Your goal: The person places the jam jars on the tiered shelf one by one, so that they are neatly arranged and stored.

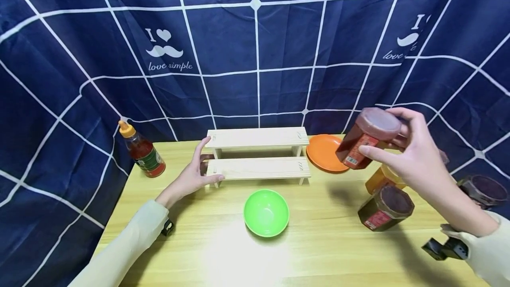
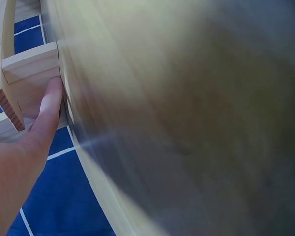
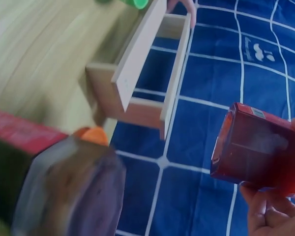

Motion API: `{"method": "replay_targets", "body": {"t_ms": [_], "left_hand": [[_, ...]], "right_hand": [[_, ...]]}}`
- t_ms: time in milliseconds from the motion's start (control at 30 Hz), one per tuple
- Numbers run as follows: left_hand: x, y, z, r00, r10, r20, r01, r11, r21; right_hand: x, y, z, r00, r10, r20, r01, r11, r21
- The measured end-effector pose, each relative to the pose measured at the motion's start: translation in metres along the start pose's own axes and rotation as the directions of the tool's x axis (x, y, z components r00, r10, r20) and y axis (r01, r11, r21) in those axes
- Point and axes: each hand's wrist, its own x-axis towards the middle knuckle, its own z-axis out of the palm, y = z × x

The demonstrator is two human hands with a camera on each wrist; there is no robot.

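Red jar (image 1: 357, 140) tilts, pinched by raised right fingers (image 1: 382, 156); left fingers (image 1: 200, 148), part-hidden, seem spread against the shelf (image 1: 259, 168).

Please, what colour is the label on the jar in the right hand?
The label is red; the head view shows it best.

sauce btl (image 1: 149, 159) stands at l of table (image 1: 318, 247), grn bowl (image 1: 266, 213) nr middle, orange plate (image 1: 323, 155) nr blue cloth (image 1: 223, 41).

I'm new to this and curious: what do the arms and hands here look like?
Both the left hand and right hand are a person's, ungloved. The sleeves are off-white, without visible markings. A small black device shows near each wrist. I see no cables.
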Motion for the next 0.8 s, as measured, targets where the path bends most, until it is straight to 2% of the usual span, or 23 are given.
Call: {"method": "replay_targets", "body": {"t_ms": [400,800], "left_hand": [[0.0,-0.001,0.0,1.0,-0.016,-0.009,0.016,1.0,0.016],[0.0,-0.001,-0.001,1.0,-0.004,-0.004,0.004,1.0,0.016]], "right_hand": [[0.031,-0.015,0.044,0.996,-0.003,0.084,-0.006,0.995,0.102],[0.056,-0.022,0.081,0.982,-0.053,0.18,0.02,0.983,0.181]]}}
